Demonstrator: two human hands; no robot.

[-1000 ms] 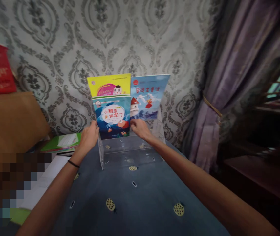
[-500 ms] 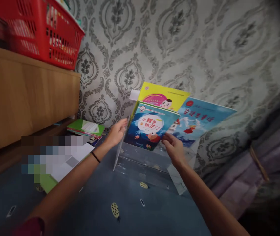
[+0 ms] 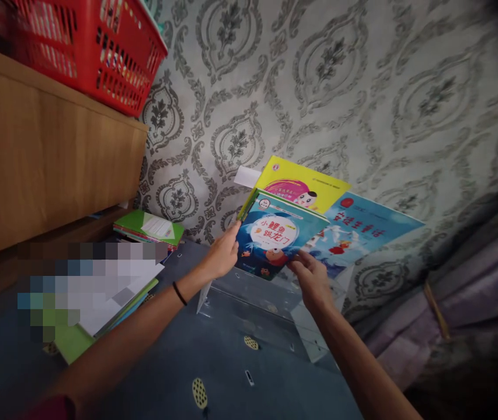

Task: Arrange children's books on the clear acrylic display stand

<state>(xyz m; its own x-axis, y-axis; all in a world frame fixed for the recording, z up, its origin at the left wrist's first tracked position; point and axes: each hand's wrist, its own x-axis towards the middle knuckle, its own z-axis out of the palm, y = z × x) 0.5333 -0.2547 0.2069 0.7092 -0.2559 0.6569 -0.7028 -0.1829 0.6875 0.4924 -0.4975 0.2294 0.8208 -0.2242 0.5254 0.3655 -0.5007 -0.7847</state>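
A blue picture book (image 3: 270, 236) with a red fish on its cover is tilted in front of a yellow book (image 3: 305, 181). My left hand (image 3: 223, 252) is closed on its left edge, forefinger pointing up along the spine. At the lower right corner my right hand (image 3: 312, 277) pinches the same book, thumb side toward the cover. Behind and to the right stands a larger light-blue book (image 3: 358, 227). The books are at a clear plastic rack (image 3: 249, 300), whose lower part shows beneath them.
Several stacked books (image 3: 156, 226) lie by the wooden cabinet (image 3: 56, 140), which bears a red basket (image 3: 117, 64). Nearer on the left is another pile with a white sheet (image 3: 132, 280), partly blurred out. A tied curtain (image 3: 410, 332) hangs at the right.
My left hand has closed on the left edge of the blue picture book. The book sits slightly further right and lower in view; my right hand stays at its lower right corner.
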